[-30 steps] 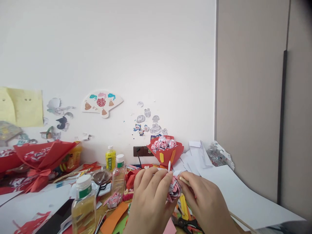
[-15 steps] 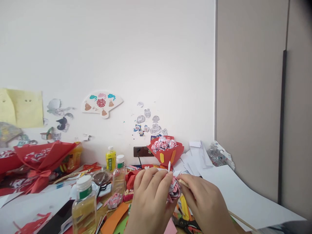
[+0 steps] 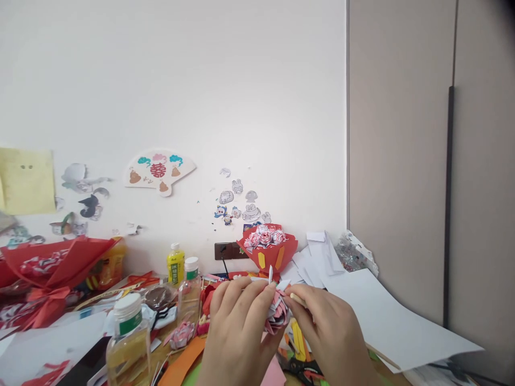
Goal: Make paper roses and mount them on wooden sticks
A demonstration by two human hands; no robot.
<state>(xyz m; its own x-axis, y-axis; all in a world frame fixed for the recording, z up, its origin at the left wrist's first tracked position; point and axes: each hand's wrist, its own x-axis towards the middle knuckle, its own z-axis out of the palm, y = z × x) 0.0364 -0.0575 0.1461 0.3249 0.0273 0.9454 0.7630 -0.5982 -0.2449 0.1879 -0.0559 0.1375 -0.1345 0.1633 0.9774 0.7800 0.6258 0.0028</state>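
Observation:
My left hand (image 3: 245, 321) is closed round a pink-and-white paper flower (image 3: 277, 313); its folded petals show between my two hands. A thin white pointed stem (image 3: 271, 274) sticks up beside my left fingertips. My right hand (image 3: 330, 327) pinches a thin wooden stick (image 3: 298, 300), its tip pointing at the flower's right side. The stick's other end (image 3: 382, 355) comes out below my right wrist. I cannot tell whether the stick's tip touches the petals. Black-handled scissors (image 3: 301, 369) lie below, between my forearms.
A red-wrapped bouquet of paper flowers (image 3: 267, 252) stands behind my hands against the wall. To the left are a clear bottle (image 3: 129, 343), a yellow bottle (image 3: 175, 265), a loose paper flower (image 3: 182, 335) and orange paper (image 3: 183, 362). White sheets (image 3: 386, 316) cover the right side.
The whole view has shifted slightly, so things sit a little further left. Both hands keep their hold on the flower and the stick, with hardly any movement.

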